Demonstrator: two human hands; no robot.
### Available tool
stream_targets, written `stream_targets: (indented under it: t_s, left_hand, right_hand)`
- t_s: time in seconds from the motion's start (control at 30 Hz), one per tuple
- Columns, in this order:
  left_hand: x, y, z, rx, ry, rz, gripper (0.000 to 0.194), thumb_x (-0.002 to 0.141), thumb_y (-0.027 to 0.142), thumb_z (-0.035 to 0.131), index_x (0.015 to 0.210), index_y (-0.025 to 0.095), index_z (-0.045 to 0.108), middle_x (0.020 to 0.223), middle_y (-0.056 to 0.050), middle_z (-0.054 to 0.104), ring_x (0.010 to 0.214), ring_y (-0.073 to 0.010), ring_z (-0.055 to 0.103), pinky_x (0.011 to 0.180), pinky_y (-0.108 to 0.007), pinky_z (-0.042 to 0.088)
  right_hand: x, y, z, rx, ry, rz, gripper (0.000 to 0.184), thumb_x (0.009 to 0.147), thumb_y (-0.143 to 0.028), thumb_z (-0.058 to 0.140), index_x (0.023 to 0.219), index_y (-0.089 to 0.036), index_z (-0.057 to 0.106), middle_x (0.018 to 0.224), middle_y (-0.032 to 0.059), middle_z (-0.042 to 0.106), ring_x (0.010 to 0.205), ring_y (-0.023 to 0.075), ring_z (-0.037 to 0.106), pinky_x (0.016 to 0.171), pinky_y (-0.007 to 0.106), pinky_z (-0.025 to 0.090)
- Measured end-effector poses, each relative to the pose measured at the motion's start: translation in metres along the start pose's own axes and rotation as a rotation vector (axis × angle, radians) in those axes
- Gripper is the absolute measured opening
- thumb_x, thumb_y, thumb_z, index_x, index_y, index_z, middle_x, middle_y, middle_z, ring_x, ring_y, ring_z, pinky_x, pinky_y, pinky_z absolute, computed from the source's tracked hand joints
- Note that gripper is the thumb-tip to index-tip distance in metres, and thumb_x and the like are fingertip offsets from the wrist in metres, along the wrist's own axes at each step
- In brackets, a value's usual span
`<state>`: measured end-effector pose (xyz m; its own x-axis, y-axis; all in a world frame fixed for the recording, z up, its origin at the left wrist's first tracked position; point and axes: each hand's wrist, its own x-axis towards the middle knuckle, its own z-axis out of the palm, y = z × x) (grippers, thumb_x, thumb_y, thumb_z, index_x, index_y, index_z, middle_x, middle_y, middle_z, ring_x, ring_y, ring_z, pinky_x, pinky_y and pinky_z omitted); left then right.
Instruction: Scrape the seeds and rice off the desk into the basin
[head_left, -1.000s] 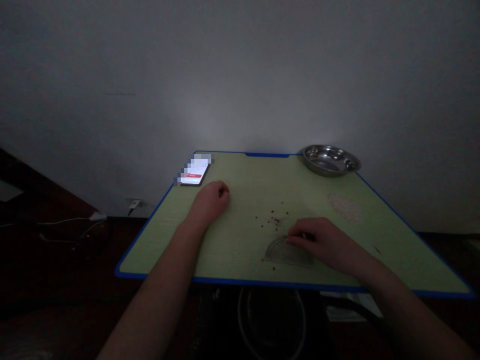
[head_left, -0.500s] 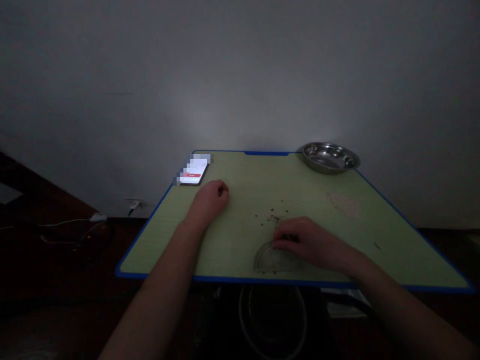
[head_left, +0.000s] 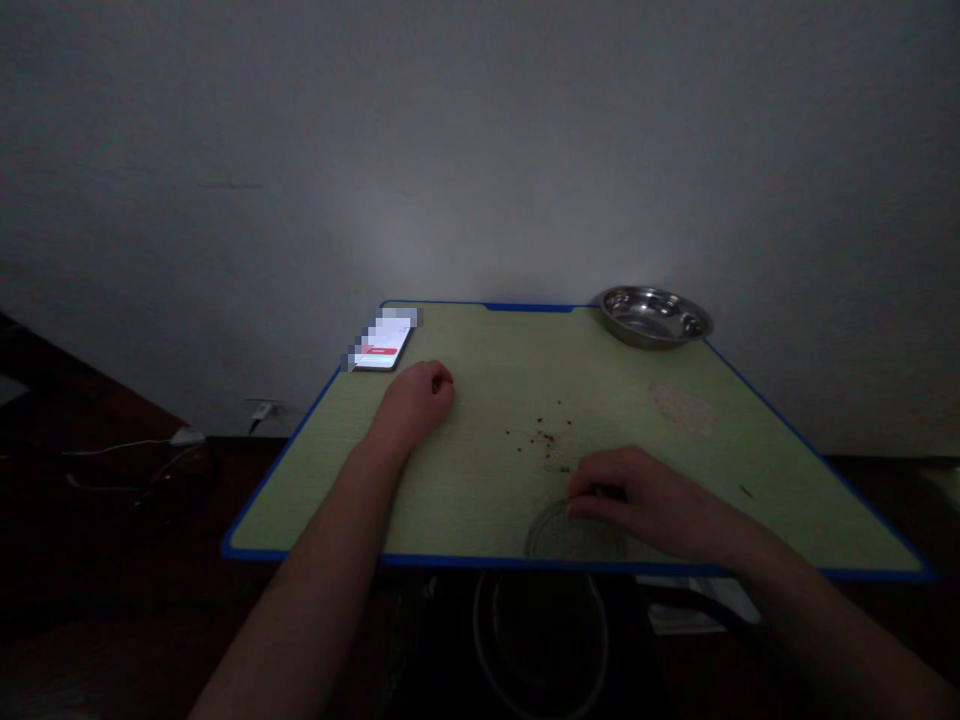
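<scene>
We have our right hand [head_left: 619, 498] at the rim of the clear half-round protractor [head_left: 555, 538], thumb and fingers pinched together on its upper right part; the protractor is close to the near blue edge of the pale green table [head_left: 465, 480], and it is too dim for us to tell whether it lies quite flat; our left hand [head_left: 416, 400] rests on the table to the left of the protractor and farther from us, its fingers curled into a loose fist, and we cannot tell whether anything is tucked inside; just beyond the protractor we see a loose scatter of small dark bits [head_left: 550, 438], a few of them apart from the rest and one or two close to our right fingertips; beyond the protractor and to its right lies a thin patch of pale grains [head_left: 682, 410]; to the protractor's right, past our right wrist, is a small dark sliver [head_left: 746, 491]; well beyond the protractor, on its right, the shiny metal bowl [head_left: 652, 342] stands at the table's far corner; well beyond it on the left lies a phone [head_left: 384, 340] with its screen lit
</scene>
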<state>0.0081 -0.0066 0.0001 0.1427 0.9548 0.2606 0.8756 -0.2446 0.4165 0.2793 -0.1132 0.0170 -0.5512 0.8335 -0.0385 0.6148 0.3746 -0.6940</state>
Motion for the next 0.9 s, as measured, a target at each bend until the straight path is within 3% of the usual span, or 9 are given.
stream_targets:
  t_s: [0.17, 0.23, 0.4, 0.57, 0.67, 0.9]
  left_hand:
    - [0.001, -0.003, 0.001, -0.005, 0.006, 0.012, 0.019, 0.077, 0.021, 0.045, 0.084, 0.017, 0.063, 0.087, -0.009, 0.067, 0.079, -0.0202, 0.059, 0.073, -0.033, 0.046]
    - [0.001, -0.004, 0.002, -0.013, 0.006, 0.015, 0.019, 0.077, 0.021, 0.045, 0.084, 0.017, 0.063, 0.087, -0.009, 0.067, 0.079, -0.0202, 0.059, 0.073, -0.033, 0.046]
    - [0.001, -0.005, 0.001, -0.003, 0.008, 0.031, 0.019, 0.077, 0.021, 0.045, 0.083, 0.017, 0.063, 0.087, -0.009, 0.067, 0.080, -0.0210, 0.060, 0.075, -0.034, 0.046]
    - [0.001, -0.006, 0.001, -0.014, 0.008, 0.018, 0.019, 0.077, 0.021, 0.045, 0.083, 0.017, 0.063, 0.087, -0.008, 0.067, 0.080, -0.0202, 0.060, 0.074, -0.033, 0.046]
    - [0.000, -0.005, 0.001, -0.026, 0.007, 0.019, 0.019, 0.077, 0.021, 0.045, 0.083, 0.017, 0.063, 0.086, -0.008, 0.067, 0.079, -0.0202, 0.060, 0.073, -0.033, 0.046]
    - [-0.001, -0.003, -0.002, -0.031, 0.008, 0.009, 0.019, 0.077, 0.021, 0.046, 0.084, 0.017, 0.064, 0.085, -0.008, 0.067, 0.080, -0.0208, 0.061, 0.074, -0.034, 0.047]
  right_hand:
    - [-0.009, 0.023, -0.039, -0.062, 0.337, 0.116, 0.025, 0.087, -0.035, 0.050, 0.072, -0.020, 0.062, 0.065, 0.0005, 0.062, 0.058, 0.0129, 0.054, 0.054, 0.025, 0.039]
    - [-0.010, 0.034, -0.047, -0.080, 0.382, 0.155, 0.025, 0.087, -0.037, 0.050, 0.073, -0.020, 0.062, 0.064, 0.0007, 0.062, 0.056, 0.0129, 0.053, 0.053, 0.025, 0.039]
    - [-0.001, 0.042, -0.037, -0.096, 0.309, 0.140, 0.021, 0.087, -0.033, 0.050, 0.082, -0.019, 0.065, 0.068, 0.0015, 0.066, 0.059, 0.0138, 0.057, 0.055, 0.025, 0.041]
    - [0.027, 0.018, -0.023, -0.100, 0.343, 0.107, 0.022, 0.086, -0.028, 0.052, 0.097, -0.017, 0.069, 0.070, 0.0035, 0.069, 0.057, 0.0139, 0.060, 0.055, 0.026, 0.043]
    - [0.048, 0.002, -0.020, -0.057, 0.348, 0.111, 0.029, 0.086, -0.024, 0.052, 0.109, -0.014, 0.067, 0.074, 0.0049, 0.071, 0.045, 0.0103, 0.056, 0.052, 0.025, 0.044]
    - [0.082, -0.012, -0.008, -0.070, 0.320, 0.120, 0.030, 0.086, -0.022, 0.050, 0.109, -0.012, 0.067, 0.079, 0.0072, 0.073, 0.046, 0.0103, 0.059, 0.053, 0.025, 0.047]
